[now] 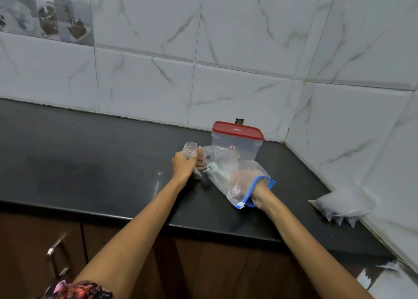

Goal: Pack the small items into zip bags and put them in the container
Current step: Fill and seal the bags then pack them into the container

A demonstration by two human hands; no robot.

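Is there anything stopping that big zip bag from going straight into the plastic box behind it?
Yes. The container has its red lid on, so that blocks the way in. The right hand is also inside the zip bag, whose blue zip is open. The left hand holds a small clear bag.

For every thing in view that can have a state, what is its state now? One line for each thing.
Container: upright on the counter, red lid on.
Zip bag: mouth open, the right hand is inside it.
Small clear bag: crumpled, held in the left hand.
Left hand: grips the small clear bag.
Right hand: wrist at the bag mouth; fingers blurred, grip unclear.
Stack of bags: lying at the counter's right edge.
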